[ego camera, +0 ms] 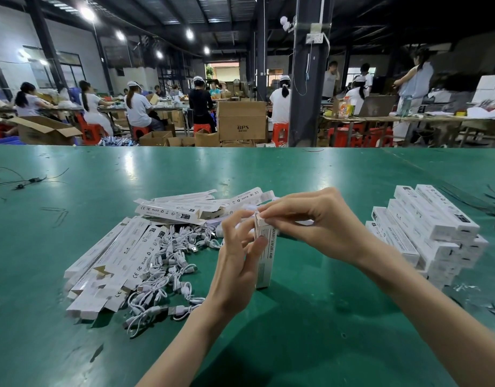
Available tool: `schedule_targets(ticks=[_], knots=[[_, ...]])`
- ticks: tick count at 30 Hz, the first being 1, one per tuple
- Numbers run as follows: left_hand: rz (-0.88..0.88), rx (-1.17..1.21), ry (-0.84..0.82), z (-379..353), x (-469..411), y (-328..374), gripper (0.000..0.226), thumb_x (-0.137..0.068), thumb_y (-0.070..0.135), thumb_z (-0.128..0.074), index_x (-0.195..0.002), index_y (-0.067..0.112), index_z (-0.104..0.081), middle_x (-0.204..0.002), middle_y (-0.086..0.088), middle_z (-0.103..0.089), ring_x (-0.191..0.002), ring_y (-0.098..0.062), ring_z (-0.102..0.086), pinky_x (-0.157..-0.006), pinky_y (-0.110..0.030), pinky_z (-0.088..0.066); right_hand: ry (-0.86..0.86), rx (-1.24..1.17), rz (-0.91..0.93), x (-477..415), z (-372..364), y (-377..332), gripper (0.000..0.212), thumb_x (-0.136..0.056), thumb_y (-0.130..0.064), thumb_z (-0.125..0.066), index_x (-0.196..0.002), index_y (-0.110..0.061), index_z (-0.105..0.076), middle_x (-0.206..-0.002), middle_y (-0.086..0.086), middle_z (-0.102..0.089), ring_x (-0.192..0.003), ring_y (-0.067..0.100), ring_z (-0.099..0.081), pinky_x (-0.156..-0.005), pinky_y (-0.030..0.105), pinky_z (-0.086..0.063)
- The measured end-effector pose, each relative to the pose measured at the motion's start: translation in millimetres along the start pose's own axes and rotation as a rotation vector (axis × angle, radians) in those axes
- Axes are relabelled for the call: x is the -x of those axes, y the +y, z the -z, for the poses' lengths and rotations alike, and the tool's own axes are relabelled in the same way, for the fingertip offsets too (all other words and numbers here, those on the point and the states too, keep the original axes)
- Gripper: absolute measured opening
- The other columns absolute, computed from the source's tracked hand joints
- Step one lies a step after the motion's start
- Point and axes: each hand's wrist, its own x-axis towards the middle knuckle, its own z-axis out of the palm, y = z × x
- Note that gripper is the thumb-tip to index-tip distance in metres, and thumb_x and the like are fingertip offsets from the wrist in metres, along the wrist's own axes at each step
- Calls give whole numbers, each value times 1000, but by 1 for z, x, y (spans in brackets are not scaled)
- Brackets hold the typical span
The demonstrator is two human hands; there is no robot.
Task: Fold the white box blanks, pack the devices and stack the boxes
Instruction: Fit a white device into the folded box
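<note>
**Upright box, top flap between both hands**

The glossy green tabletop (296, 331) carries everything. Toward its left edge lies a loose heap of flat white cardboard box blanks (115, 263). Toward its right edge stands a tidy stack of closed long white boxes (424, 230). A tangle of short white cables (168, 263) spreads just beside the blanks, nearer the middle.

At the middle, close to the near edge, a narrow white printed cardboard box (264, 261) stands on end, its long axis upright. Its lower end appears to touch the tabletop, and its open top lies between the two hands. The left hand (238, 263) grips the upper body of the box, thumb on the near face and fingers curled behind. The right hand (318, 222) reaches in from the right and pinches the top flap with thumb and fingertips.

The flap seems about to be tucked. The stack lies to the right, so the right hand is likely nearer for placing the box.
</note>
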Motion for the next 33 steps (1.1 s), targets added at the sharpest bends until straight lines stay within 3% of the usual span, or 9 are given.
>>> schedule_targets(ticks=[2, 6, 13, 17, 23, 28, 30, 33], knots=[[-1, -18, 4, 0, 0, 0, 32, -98, 6, -44, -120, 27, -32, -119, 11, -64, -93, -7, -65, -82, -15, -47, 24, 78, 60, 0, -1, 0, 13, -83, 0, -71, -96, -1, -75, -99, 4, -74, -90, 10, -71, -80, 28, -57], [-18, -76, 22, 1, -2, 2, 39, -97, 5, -43, -118, 36, -33, -118, 23, -61, -92, -1, -64, -82, -11, -44, 37, 235, 156, 2, -7, 0, 16, -88, -5, -65, -100, 0, -73, -105, 7, -73, -96, 17, -69, -83, 31, -55], [-12, -124, 35, 1, -1, 0, 38, -98, 6, -43, -122, 34, -33, -117, 28, -59, -97, -1, -64, -83, -11, -45, -2, 240, 117, 4, -6, -2, 18, -84, 1, -68, -101, 0, -74, -112, 8, -70, -102, 18, -68, -89, 29, -53], [-20, -119, 18, 0, 0, 1, 36, -98, 8, -42, -122, 33, -32, -115, 17, -62, -96, -7, -66, -83, -15, -47, -12, 293, 153, 3, -6, -5, 10, -86, -3, -68, -93, 0, -74, -106, 8, -71, -96, 22, -68, -83, 37, -55], [-33, -160, 14, 0, 2, -4, 36, -97, 1, -40, -123, 25, -32, -110, 8, -61, -86, -4, -62, -77, -22, -49, -79, 464, 255, 2, -9, -8, 8, -87, -2, -66, -89, -2, -73, -103, 9, -71, -92, 29, -67, -68, 42, -56], [-67, -152, 45, -1, 2, 1, 45, -97, 7, -40, -122, 44, -31, -112, 13, -63, -92, -13, -66, -81, -32, -53, -80, 502, 254, 4, -12, -10, 6, -85, -3, -66, -84, -4, -72, -105, 7, -71, -94, 25, -66, -62, 40, -55], [-67, -130, 46, -1, 1, 1, 47, -97, 8, -41, -123, 47, -32, -114, 16, -63, -94, -16, -66, -82, -36, -54, -81, 484, 237, 4, -12, -8, 5, -85, -2, -67, -83, -4, -71, -106, 8, -70, -95, 26, -65, -65, 40, -55], [-90, -139, 53, -1, 0, -4, 43, -98, 7, -42, -126, 37, -31, -115, 24, -58, -91, -11, -65, -78, -33, -54, -74, 384, 174, 4, -15, -4, 11, -88, -1, -65, -97, -4, -70, -110, 8, -67, -99, 27, -62, -77, 42, -52]])
